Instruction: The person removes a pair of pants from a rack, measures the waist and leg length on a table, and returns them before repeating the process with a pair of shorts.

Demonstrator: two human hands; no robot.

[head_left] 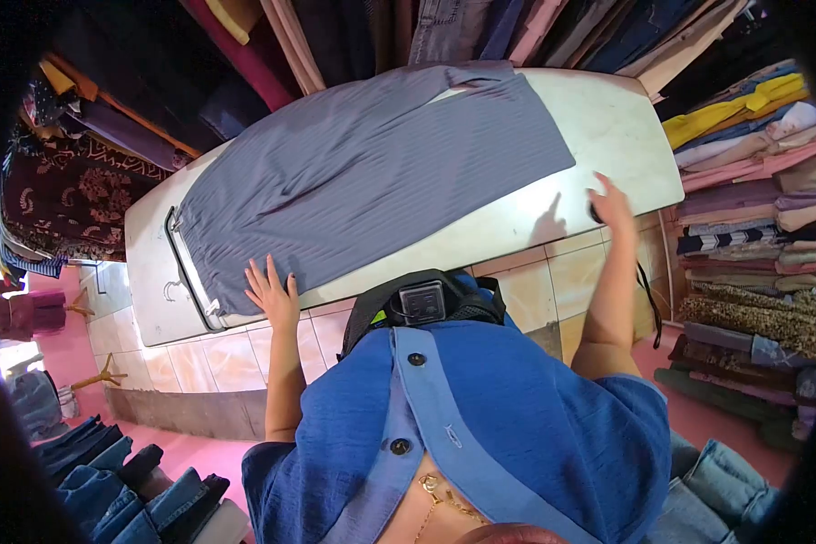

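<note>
Grey ribbed trousers lie spread over a white board, with the waist end at the left. A hanger with clips is at that waist end. My left hand rests on the lower edge of the cloth near the waist, fingers spread, holding nothing. My right hand is at the board's right front edge, apart from the cloth, with its fingers partly bent. A small dark thing shows beside its palm, and a dark strap hangs below the wrist.
Hanging clothes line the back. Folded clothes are stacked at the right. Patterned cloth hangs at the left. Folded jeans lie at the lower left. A black bag is at my waist.
</note>
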